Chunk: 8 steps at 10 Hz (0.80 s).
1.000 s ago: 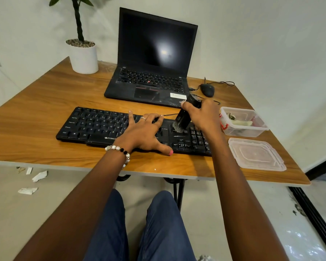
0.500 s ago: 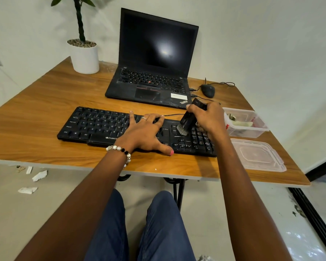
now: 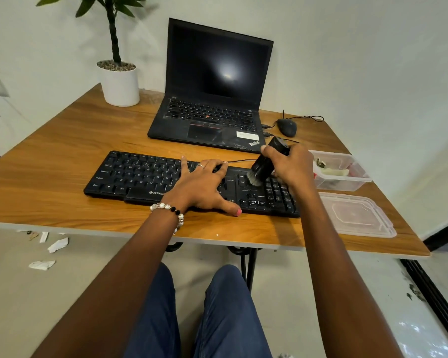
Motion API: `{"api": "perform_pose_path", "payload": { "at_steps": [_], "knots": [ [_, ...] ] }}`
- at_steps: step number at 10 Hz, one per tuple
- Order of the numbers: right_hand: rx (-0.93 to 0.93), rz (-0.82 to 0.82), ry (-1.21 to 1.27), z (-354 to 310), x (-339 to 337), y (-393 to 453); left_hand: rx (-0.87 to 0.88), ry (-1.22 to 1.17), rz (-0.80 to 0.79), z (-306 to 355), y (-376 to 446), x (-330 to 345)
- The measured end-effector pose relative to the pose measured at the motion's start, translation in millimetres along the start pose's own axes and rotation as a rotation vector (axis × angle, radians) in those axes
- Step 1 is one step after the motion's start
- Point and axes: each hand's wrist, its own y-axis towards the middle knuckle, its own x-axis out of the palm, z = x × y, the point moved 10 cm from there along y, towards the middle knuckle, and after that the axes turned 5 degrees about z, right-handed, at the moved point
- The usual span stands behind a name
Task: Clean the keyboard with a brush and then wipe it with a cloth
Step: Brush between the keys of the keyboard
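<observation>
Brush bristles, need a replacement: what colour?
Grey-black bristles, seen in the head view.

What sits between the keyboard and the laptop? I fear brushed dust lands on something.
In the head view, only bare table and a thin black cable lie between the keyboard and the laptop.

Over the last second our right hand (image 3: 294,165) carries the brush (image 3: 265,162) a little toward the right end of the keyboard (image 3: 140,177) and toward us, then eases back. A second ago the bristles touched the keys just right of our left hand; half a second ago they sat further right, near the number pad. Now the bristles rest on the small block of keys between the main keys and the number pad. The brush's handle now leans away from us toward the laptop (image 3: 212,120), tilted more than before.
</observation>
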Motion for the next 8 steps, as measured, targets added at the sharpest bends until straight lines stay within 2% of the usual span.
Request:
{"api": "perform_pose_path", "payload": {
  "at_steps": [1, 2, 3, 4, 5, 6, 8],
  "knots": [
    [-0.075, 0.091, -0.098, -6, -1, -8, -0.001, -0.001, -0.003, 1, -1, 0],
    [-0.100, 0.067, -0.202, -9, 2, -10, -0.005, 0.001, -0.002, 0, 0, 0],
    [-0.024, -0.064, -0.174, -5, 6, 0, -0.004, -0.003, -0.003, 1, 0, 1],
    [0.010, -0.022, -0.043, -4, 1, 8, -0.003, 0.000, 0.003, 0, -1, 0],
    [-0.064, 0.040, -0.013, -15, 5, -2, -0.006, -0.005, 0.007, 0, -1, 0],
    [-0.085, 0.006, 0.063, -15, 25, -14, -0.004, 0.001, 0.007, 0, 0, 1],
    [-0.187, -0.072, -0.054, -30, 29, -23, -0.004, -0.006, 0.006, -1, 1, 2]
  ]
}}
